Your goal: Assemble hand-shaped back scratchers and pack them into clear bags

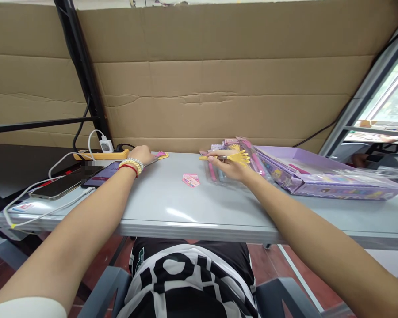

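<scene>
Yellow pen point(239, 157) is sitting in your right hand point(231, 168), just right of the frame's middle

You are gripping the pen with thumb and fingers clamped on its shaft; its hand-shaped end is pointing right, its plain tip left. It is lying over the clear packets point(212, 173), though I cannot tell whether it is touching them. Your left hand point(142, 155) is resting left of centre, beside a pink-and-yellow item point(162, 155). The back of that hand is hiding the fingers, so I cannot tell whether they are closing on the item or only lying next to it.

The step in hand seems to be handling single pieces over the table point(172, 201): the pen on the right, the small item on the left. A pink card point(190, 180) is lying loose between your hands, and the purple box point(345, 191) is standing at the right of the frame.

Moving the pen on would be calling for a firm hold on the shaft and a lift clear of the packets, since their film could be snagging its splayed end. Your left wrist would be needing care near the phone point(102, 175).
</scene>
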Demonstrator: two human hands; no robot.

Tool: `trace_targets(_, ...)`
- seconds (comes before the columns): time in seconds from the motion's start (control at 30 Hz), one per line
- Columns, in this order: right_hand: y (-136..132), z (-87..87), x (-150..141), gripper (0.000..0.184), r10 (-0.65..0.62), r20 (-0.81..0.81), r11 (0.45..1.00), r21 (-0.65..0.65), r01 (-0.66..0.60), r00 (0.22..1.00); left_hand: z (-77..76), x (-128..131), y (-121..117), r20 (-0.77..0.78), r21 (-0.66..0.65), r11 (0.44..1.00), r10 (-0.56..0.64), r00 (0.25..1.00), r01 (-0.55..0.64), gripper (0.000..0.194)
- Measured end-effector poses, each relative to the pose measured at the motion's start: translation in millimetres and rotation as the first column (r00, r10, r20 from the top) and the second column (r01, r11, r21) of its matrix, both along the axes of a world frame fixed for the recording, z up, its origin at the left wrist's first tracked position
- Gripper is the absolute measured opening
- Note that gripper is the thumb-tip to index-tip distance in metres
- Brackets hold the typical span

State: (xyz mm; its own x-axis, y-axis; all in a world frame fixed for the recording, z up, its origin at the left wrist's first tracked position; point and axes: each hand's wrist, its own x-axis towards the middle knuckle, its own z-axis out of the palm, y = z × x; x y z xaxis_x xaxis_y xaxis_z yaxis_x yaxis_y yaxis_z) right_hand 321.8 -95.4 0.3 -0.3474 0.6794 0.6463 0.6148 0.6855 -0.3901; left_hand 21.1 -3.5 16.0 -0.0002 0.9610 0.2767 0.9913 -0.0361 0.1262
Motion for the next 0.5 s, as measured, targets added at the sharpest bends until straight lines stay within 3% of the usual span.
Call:
trace_targets(0.17, 8, -5.5, 5, 0.030, -0.031, 0.116, 0.998, 0.055, 0.025, 0.993, -8.5, -17, 15, -0.004, -0.113, 0.990, 0.087, 0.996, -0.087, 0.034)
trace_targets(0.33, 5, -4.5, 7, 0.030, -0.049, 0.237, 0.999, 0.002, 0.050, 0.970, -17.7, -13, 23, -0.079, -0.022, 0.999, 0.038, 0.996, -0.039, 0.040)
trace_targets(0.5, 3, -4.4, 4, 0.027, -0.022, 0.234, 0.997, -0.072, 0.040, 0.972, -18.9, -11, 22, -0.025, -0.086, 0.994, 0.071, 0.997, -0.073, 0.036)
